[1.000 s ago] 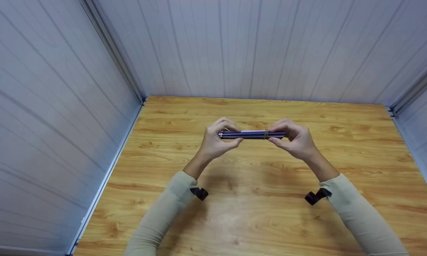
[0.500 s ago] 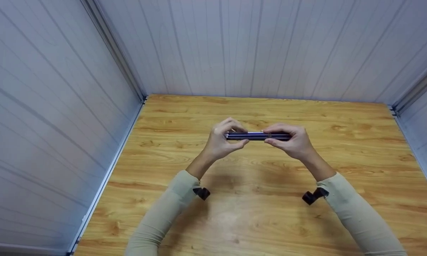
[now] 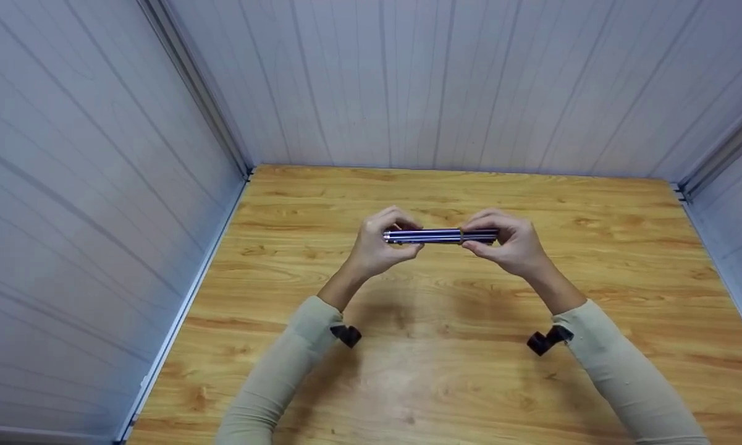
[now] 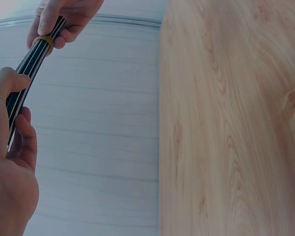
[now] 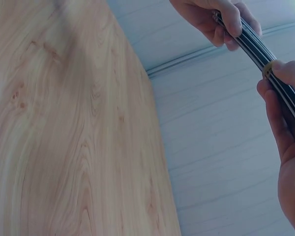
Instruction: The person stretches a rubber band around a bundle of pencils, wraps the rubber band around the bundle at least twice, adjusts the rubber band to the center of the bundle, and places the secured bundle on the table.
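A bundle of slim, dark striped pencils is held level above the table between both hands. Around it, toward the right end, sits a yellowish rubber band. My left hand grips the left end, thumb below and fingers above; silvery tips show there. With thumb and fingers, my right hand pinches the right part at the band. In the right wrist view the right thumb touches the rubber band. Part of each end of the bundle is hidden by the hands.
A wood-grain table lies under the hands. Pale panelled walls stand at the back, left and right. Both sleeves carry a small black wrist camera.
Both hands and the bundle shifted slightly right, then back left. The band, seen as separate loops a second ago, now looks like one narrow ring. The pencils' visible striping has changed.
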`<action>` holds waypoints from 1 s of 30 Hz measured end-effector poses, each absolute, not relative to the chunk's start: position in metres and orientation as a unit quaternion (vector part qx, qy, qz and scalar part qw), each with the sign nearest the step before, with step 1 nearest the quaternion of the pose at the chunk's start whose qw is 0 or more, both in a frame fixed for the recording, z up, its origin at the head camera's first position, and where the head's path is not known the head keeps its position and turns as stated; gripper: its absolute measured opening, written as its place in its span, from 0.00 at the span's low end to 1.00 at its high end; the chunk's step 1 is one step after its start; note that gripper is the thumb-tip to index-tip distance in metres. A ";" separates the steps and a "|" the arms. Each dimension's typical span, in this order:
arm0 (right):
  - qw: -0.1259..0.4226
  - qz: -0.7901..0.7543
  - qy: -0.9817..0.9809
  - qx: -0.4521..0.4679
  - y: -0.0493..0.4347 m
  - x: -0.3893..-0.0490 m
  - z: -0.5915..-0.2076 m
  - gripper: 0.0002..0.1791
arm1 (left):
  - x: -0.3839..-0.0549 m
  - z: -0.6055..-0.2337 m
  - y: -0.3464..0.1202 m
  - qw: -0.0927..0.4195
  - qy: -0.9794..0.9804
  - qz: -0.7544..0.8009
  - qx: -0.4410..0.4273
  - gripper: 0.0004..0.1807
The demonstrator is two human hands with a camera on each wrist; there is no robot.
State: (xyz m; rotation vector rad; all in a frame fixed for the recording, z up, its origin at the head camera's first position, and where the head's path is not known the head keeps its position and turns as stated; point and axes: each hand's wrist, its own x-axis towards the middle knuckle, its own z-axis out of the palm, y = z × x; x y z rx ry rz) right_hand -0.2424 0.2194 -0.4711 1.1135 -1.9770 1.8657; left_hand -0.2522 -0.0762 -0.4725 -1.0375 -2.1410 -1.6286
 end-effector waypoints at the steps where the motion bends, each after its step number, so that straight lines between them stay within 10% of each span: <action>1: 0.104 0.632 -0.668 0.378 0.219 -0.242 -0.471 0.12 | -0.252 -0.472 -0.076 0.127 -0.735 -0.565 -0.352 0.12; 30: 0.149 0.563 -0.695 0.421 0.213 -0.243 -0.460 0.19 | -0.249 -0.466 -0.072 0.109 -0.731 -0.583 -0.337 0.11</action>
